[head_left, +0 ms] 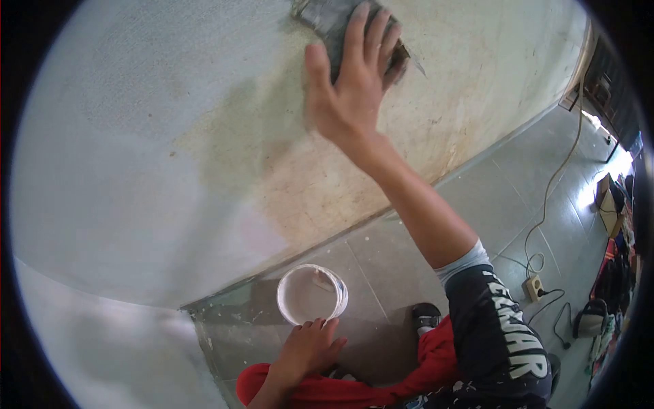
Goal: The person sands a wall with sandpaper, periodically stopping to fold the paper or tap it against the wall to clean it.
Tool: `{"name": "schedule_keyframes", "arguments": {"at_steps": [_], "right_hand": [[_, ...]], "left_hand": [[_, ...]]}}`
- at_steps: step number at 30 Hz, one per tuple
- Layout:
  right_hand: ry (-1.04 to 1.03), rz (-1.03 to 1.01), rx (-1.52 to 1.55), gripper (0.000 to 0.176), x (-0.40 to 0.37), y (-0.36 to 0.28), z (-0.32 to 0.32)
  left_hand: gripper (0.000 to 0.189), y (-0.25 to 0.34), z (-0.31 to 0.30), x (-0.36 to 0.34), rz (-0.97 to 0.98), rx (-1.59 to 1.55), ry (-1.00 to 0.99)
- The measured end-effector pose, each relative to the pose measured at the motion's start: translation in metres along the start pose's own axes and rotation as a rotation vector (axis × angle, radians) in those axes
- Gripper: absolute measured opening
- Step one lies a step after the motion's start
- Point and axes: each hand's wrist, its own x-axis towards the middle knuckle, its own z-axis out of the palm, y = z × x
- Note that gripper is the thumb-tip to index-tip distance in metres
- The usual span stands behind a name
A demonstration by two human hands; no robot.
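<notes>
My right hand [357, 85] is raised against the wall [231, 136], its fingers spread over a worn, dark grey sheet of sandpaper [327, 20]. The palm side faces the wall, and the hand hides part of the sheet. A ragged, brownish edge sticks out beside the fingers. Low in the view, my left hand [310, 347] has its fingers curled at the near rim of a white bucket [283, 290]. Whitish material shows inside the bucket, which stands on the floor close to the wall's foot. Hidden fingertips make the left grip hard to judge fully.
Grey floor tiles [381, 266] run along the wall. At the right lie a power strip [535, 288] with a plugged-in cord and a long pale cable [548, 198]. Clothes and other items [613, 273] are piled at the right edge. A second wall [116, 347] meets the corner at lower left.
</notes>
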Motion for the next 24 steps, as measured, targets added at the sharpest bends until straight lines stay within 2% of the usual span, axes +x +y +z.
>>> {"name": "schedule_keyframes", "arguments": {"at_steps": [2,4,7,8,10,11,13,14,16,17,20,22,23,24], "right_hand": [[-0.06,-0.125,-0.261,0.087,-0.047,0.008,0.017],[-0.255,-0.312,-0.216,0.089,-0.11,0.032,0.025],[-0.365,-0.445,-0.342,0.084,-0.102,0.046,0.005],[-0.334,-0.424,-0.377,0.082,-0.085,0.054,0.001],[0.014,-0.26,-0.2,0.083,-0.027,0.05,-0.007],[0.072,-0.228,-0.276,0.081,-0.002,0.042,-0.019],[-0.255,-0.125,-0.445,0.104,0.019,0.034,-0.055],[-0.257,-0.124,-0.461,0.104,0.016,0.046,-0.061],[-0.057,-0.472,-0.335,0.078,0.0,0.081,-0.064],[-0.056,-0.476,-0.337,0.078,-0.01,0.094,-0.068],[-0.122,-0.341,-0.311,0.074,-0.057,0.127,-0.086],[-0.167,-0.246,-0.274,0.062,-0.082,0.143,-0.098],[-0.17,-0.239,-0.277,0.062,-0.092,0.147,-0.106],[-0.138,-0.121,-0.205,0.053,-0.099,0.148,-0.113]], "left_hand": [[0.049,-0.006,0.005,-0.003,-0.001,-0.013,0.004],[0.048,-0.011,0.01,-0.003,-0.017,0.013,0.033],[0.047,-0.006,0.003,-0.013,-0.013,0.035,0.084],[0.047,-0.006,0.0,-0.016,-0.016,0.038,0.084],[0.047,-0.005,-0.002,-0.023,0.031,0.015,0.129],[0.047,-0.006,0.001,-0.025,0.042,0.007,0.099],[0.048,-0.01,0.003,-0.024,0.073,-0.037,0.146],[0.048,-0.011,0.003,-0.023,0.087,-0.041,0.139],[0.048,-0.012,0.003,-0.023,0.008,0.014,0.066],[0.048,-0.012,0.003,-0.022,0.011,0.013,0.068],[0.048,-0.009,0.001,-0.022,-0.014,0.018,0.105],[0.048,-0.007,-0.003,-0.02,0.0,0.009,0.09],[0.048,-0.008,-0.002,-0.018,0.001,0.009,0.081],[0.048,-0.011,0.001,-0.017,-0.014,-0.002,0.057]]}}
